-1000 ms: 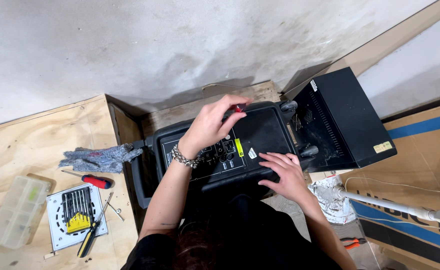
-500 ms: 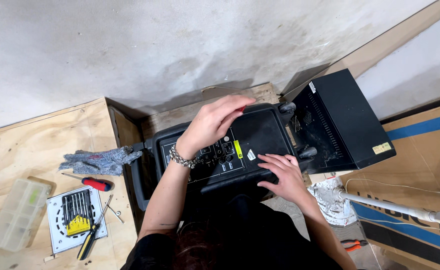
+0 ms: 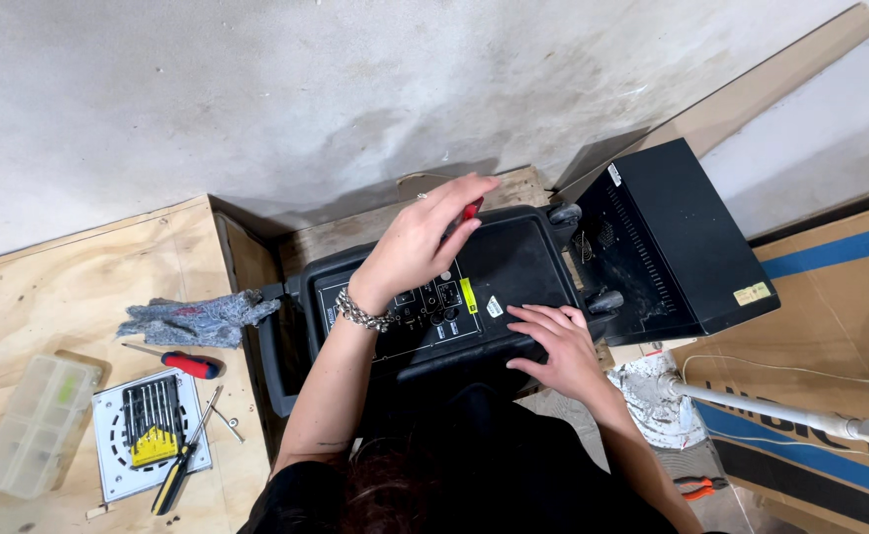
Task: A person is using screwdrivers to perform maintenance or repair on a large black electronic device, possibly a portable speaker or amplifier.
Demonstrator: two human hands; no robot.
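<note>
Rough grey concrete wall up top, pale plywood floor below it, and square in the middle sits the black speaker cabinet (image 3: 434,297), lying back-panel up with its control plate facing the camera. Everything gets placed off that cabinet.

Left hand (image 3: 420,242) is up over the cabinet's far edge, fingers curled and pinched round a red-handled tool (image 3: 472,208). Only the tip of the red handle peeks out past the fingers, so I cannot tell what the business end is seated in. Right hand (image 3: 553,341) lies flat and open on the near edge of the cabinet, palm down, gripping nothing, just bracing the box.

To do this well, I'd judge: keep that flat palm pressing so the cabinet doesn't rock, hold the tool straight in line with whatever it's driving, and turn from the wrist, not the elbow.

Right of the cabinet, touching its corner, a black metal box (image 3: 672,247) leans tilted with its vent slots showing. Left of the cabinet, a grey work glove (image 3: 192,318) lies crumpled, with a red screwdriver (image 3: 185,363) just below it. Further left and nearer the camera, a set of small screwdrivers (image 3: 153,420) rests on a white square plate, a clear plastic organiser (image 3: 29,435) beside it. Loose screws (image 3: 229,423) lie scattered between the set and the cabinet.
</note>
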